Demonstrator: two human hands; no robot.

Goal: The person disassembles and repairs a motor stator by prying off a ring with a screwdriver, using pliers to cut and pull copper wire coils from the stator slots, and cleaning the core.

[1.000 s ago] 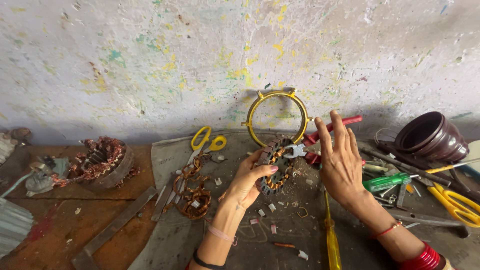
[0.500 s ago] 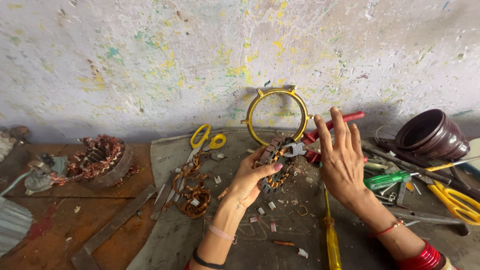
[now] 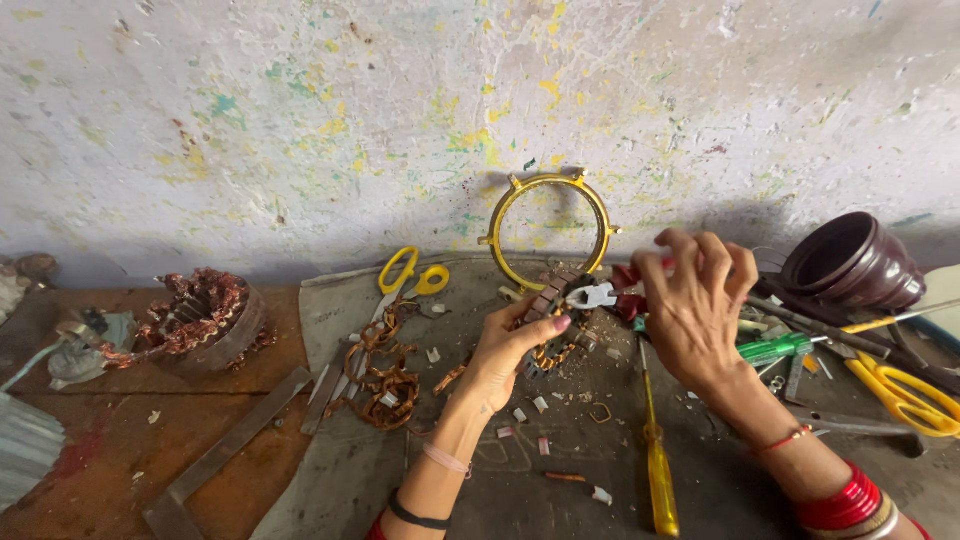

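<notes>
Head view: nearest the camera, a yellow-handled screwdriver [image 3: 655, 455] is laid lengthwise on the grey mat [image 3: 340, 470], between the two forearms and below the right hand. Small white and pink scraps [image 3: 535, 405] are scattered on the mat just below the left hand.

The left hand [image 3: 505, 350] is curled around the near rim of a motor stator [image 3: 552, 320], with the thumb pressed on top and the fingers closed beneath it; the stator is held just above the mat, tilted toward the camera. The right hand [image 3: 695, 300] is raised just right of the stator, its fingers bent and bunched together at the tips; whether anything is pinched between them cannot be told. White-jawed pliers with red handles [image 3: 600, 295] are seen between the two hands, resting against the stator's upper edge.

Left of the left hand, a tangle of copper wire [image 3: 385, 365] is spread on the mat, with yellow scissors [image 3: 410, 270] beyond it. A second wound stator [image 3: 200, 320] is placed well to the left on the wooden bench.

Right of the right hand, a green-handled screwdriver [image 3: 775, 350], further yellow scissors [image 3: 905, 395] and a dark maroon cover [image 3: 850, 265] are grouped.

Beyond both hands, a yellow metal ring [image 3: 505, 215] is propped upright against the paint-flecked wall [image 3: 300, 120].
</notes>
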